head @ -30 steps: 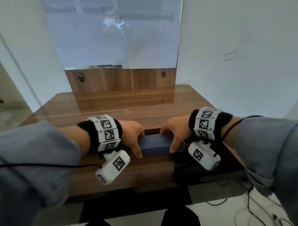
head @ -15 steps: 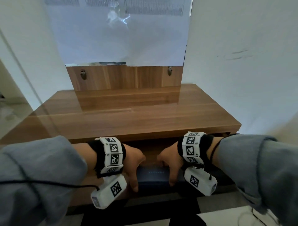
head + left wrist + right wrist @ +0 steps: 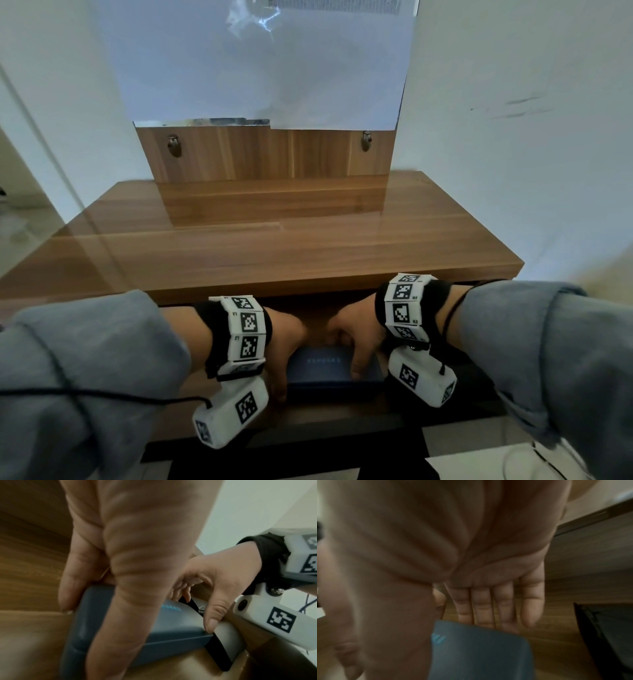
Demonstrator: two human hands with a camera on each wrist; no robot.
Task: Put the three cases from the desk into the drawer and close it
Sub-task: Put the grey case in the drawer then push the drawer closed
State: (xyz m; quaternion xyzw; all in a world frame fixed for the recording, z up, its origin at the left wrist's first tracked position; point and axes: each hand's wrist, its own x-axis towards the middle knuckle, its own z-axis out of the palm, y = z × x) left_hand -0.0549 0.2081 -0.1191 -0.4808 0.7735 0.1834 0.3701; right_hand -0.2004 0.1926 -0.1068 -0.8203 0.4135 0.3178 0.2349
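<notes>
Left hand: my left hand (image 3: 286, 337) grips the left end of the case, thumb down the near side, fingers (image 3: 72, 582) curled over the far edge.
Right hand: my right hand (image 3: 352, 334) grips the right end, thumb on the near top corner, fingers (image 3: 501, 605) reaching behind the far edge.
Case: a flat rectangular dark-blue case (image 3: 330, 368) with small pale lettering on its lid, held level between both hands, below the desk's front edge and inside the open drawer; I cannot tell whether it touches the drawer floor.
Drawer: a brown wood-grain drawer (image 3: 322, 414), pulled out toward me under the desktop.
Other contents: a black-edged, grey-faced flat object (image 3: 226, 639) lies in the drawer just beside the case's right end; I cannot tell what it is.
Desk: glossy brown wooden desktop (image 3: 274, 246) with an upright wooden back panel.
Wall: a pale sheet (image 3: 267, 65) hangs above the back panel.
</notes>
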